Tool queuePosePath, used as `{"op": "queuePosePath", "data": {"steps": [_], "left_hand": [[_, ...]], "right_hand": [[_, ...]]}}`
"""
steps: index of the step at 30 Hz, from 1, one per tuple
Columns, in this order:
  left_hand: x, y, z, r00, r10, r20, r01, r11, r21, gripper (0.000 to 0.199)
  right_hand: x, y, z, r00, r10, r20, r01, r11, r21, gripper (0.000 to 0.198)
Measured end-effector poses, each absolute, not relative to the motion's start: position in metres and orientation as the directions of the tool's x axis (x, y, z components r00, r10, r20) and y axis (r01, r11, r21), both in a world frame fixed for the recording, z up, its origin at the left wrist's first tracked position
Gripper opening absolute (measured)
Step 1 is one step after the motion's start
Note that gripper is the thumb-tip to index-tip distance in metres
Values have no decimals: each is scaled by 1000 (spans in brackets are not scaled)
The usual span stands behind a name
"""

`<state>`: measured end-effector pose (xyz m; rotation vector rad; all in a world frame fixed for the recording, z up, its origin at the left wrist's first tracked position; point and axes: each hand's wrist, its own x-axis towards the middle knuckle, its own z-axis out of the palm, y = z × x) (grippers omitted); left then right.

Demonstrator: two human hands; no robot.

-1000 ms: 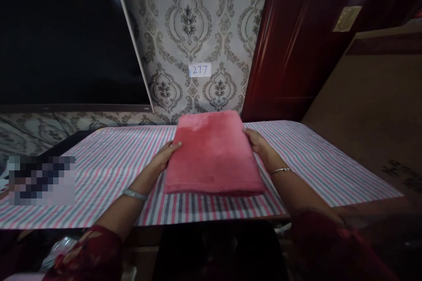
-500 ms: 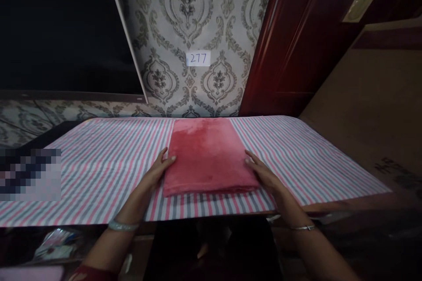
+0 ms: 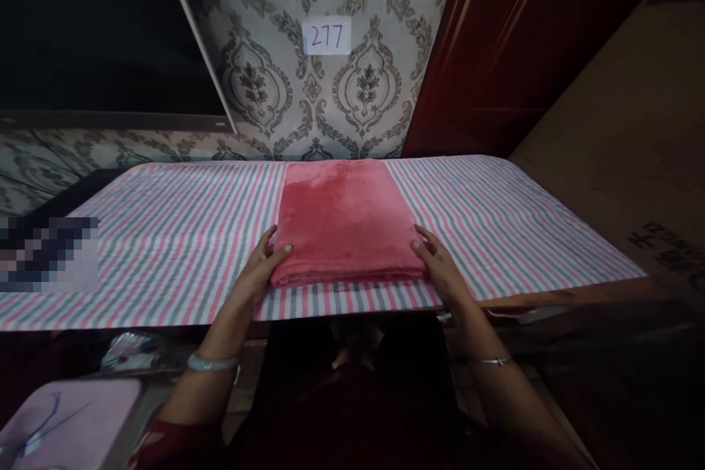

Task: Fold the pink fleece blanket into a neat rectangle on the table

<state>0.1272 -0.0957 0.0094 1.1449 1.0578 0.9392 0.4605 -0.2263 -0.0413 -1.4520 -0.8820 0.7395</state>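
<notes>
A folded red plush blanket lies flat on a striped cloth, its layered front fold facing me. Against the blanket's left edge rests my left hand, fingers apart and the thumb on the top near the front corner. On the opposite side, my right hand touches the right edge in the same way, thumb on top and fingers spread alongside. Neither hand has its fingers wrapped round the blanket. The undersides of the fingers are partly hidden.
A dark screen stands at the back left, before a patterned wall. A paper marked 277 is stuck to the wall. To the right are a dark red wooden panel and a large cardboard box. A pink stool is below left.
The view has tilted down, so the table and wall sit higher. My hands keep to the blanket's sides, and its front edge looks straighter and more even.
</notes>
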Motion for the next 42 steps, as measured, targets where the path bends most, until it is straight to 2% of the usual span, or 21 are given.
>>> {"op": "queuePosePath", "data": {"steps": [3,5,6,7,9,11,12,14,16,19,25,28,30,32,37,42], "left_hand": [[118,-104,3,187,981,-44,67,31,997,78],[112,-111,0,170,973,157,217,-192,957,69],[110,-116,0,184,938,293,313,-339,887,68],[109,-121,1,223,874,433,406,-487,774,68],[113,-131,5,375,680,631,528,-716,458,68],[122,-139,9,557,505,659,536,-825,179,65],[128,-142,10,628,450,634,518,-850,90,62],[138,-143,12,713,411,568,497,-868,4,55],[144,-139,12,742,428,516,495,-869,9,47],[149,-127,13,744,473,472,495,-864,85,38],[159,-105,25,666,673,323,639,-738,219,34],[165,-99,35,639,734,232,686,-679,260,36],[168,-97,40,625,757,191,709,-653,267,34],[169,-96,44,621,766,168,719,-641,269,32],[170,-97,44,622,764,174,717,-644,266,33],[169,-99,42,617,770,162,727,-637,256,34]], "right_hand": [[455,-244,-43,488,836,253,324,96,-941,66],[452,-254,-43,422,809,410,526,150,-837,63],[450,-258,-43,375,795,476,623,164,-765,64],[448,-260,-43,321,783,532,709,174,-683,64],[445,-262,-41,207,764,611,834,190,-519,63],[442,-260,-39,114,747,655,895,209,-395,57],[440,-258,-38,80,739,669,910,219,-352,53],[439,-253,-35,37,730,682,922,239,-305,46],[439,-249,-32,23,726,688,916,261,-306,43],[441,-244,-27,53,726,686,888,279,-364,38],[439,-236,-19,128,761,636,869,224,-442,33],[431,-241,-15,163,704,691,888,201,-414,34],[422,-250,-14,203,624,755,907,171,-386,30],[411,-261,-16,208,593,778,917,158,-366,24],[391,-273,-32,62,717,694,933,205,-296,32],[391,-264,-49,115,756,644,978,28,-208,31]]}}
